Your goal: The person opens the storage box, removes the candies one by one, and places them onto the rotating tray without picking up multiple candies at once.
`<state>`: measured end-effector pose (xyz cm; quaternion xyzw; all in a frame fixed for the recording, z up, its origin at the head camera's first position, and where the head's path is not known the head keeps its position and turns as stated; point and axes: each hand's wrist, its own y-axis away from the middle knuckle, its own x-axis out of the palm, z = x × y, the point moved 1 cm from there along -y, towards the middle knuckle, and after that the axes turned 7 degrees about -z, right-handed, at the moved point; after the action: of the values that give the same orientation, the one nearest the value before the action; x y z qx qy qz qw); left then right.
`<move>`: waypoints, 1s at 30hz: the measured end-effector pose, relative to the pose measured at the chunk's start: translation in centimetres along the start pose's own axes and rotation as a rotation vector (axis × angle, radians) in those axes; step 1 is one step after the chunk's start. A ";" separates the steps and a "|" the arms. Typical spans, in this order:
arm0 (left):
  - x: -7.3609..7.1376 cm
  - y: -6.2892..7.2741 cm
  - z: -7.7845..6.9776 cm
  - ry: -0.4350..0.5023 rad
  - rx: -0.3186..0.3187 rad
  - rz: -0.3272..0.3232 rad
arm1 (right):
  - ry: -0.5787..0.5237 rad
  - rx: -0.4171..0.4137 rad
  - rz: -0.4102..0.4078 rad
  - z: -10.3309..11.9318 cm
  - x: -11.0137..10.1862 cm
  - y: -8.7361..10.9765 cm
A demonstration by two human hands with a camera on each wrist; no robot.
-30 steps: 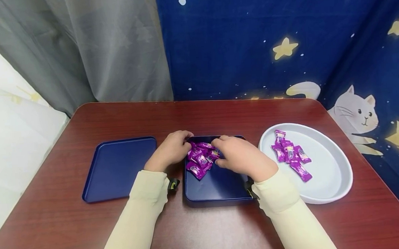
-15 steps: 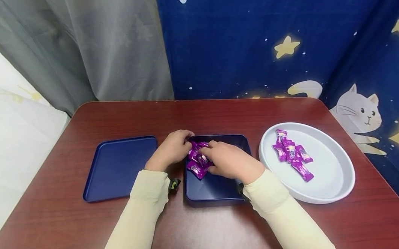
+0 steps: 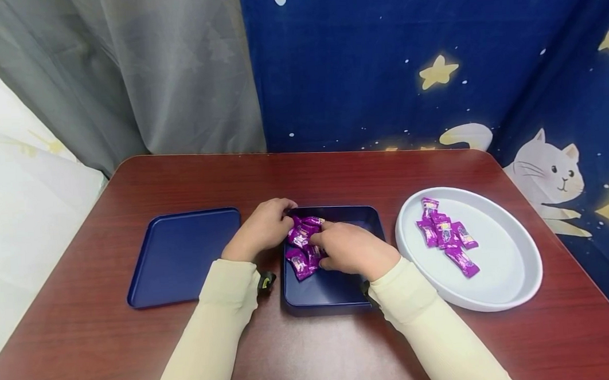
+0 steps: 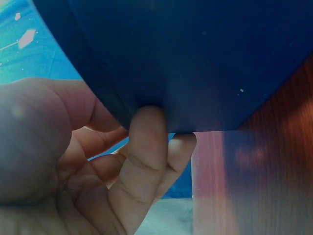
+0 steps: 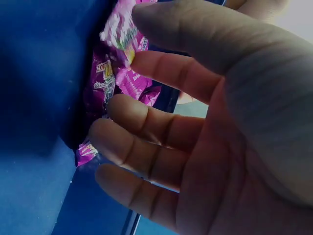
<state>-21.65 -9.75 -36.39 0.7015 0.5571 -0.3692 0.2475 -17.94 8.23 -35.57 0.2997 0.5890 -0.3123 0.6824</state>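
A dark blue rectangular box (image 3: 336, 294) holds a pile of purple-wrapped candies (image 3: 299, 264) along its left side. My left hand (image 3: 262, 229) grips the box's left wall near the back corner. In the left wrist view, one finger (image 4: 143, 147) presses against the outside of that wall. My right hand (image 3: 356, 247) reaches into the box, with its fingertips at the right side of the pile. In the right wrist view, the bent thumb and fingers touch the candies (image 5: 122, 73), spread apart and relaxed. The hand hides part of the pile.
A matching flat blue lid (image 3: 184, 256) lies on the reddish-brown table (image 3: 201, 184) to the left. On the right stands a round white tray (image 3: 506, 294) with several more purple candies (image 3: 443, 231). Curtains hang behind the table.
My right hand has moved left against the candies, and the pile has shifted and bunched toward the box's left side. My left hand has stayed on the box.
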 end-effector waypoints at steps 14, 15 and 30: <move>0.2 -0.1 0.2 0.006 -0.008 -0.007 | -0.015 -0.052 0.000 0.1 0.1 0.0; 0.2 -0.1 0.2 0.006 -0.008 -0.007 | -0.018 -0.059 0.007 0.1 0.1 0.0; 0.2 0.1 0.0 0.013 -0.012 -0.011 | -0.039 -0.015 0.032 -0.1 0.5 0.2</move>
<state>-21.54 -9.67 -36.54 0.6992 0.5647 -0.3629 0.2461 -17.81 8.36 -36.11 0.2978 0.5730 -0.3027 0.7010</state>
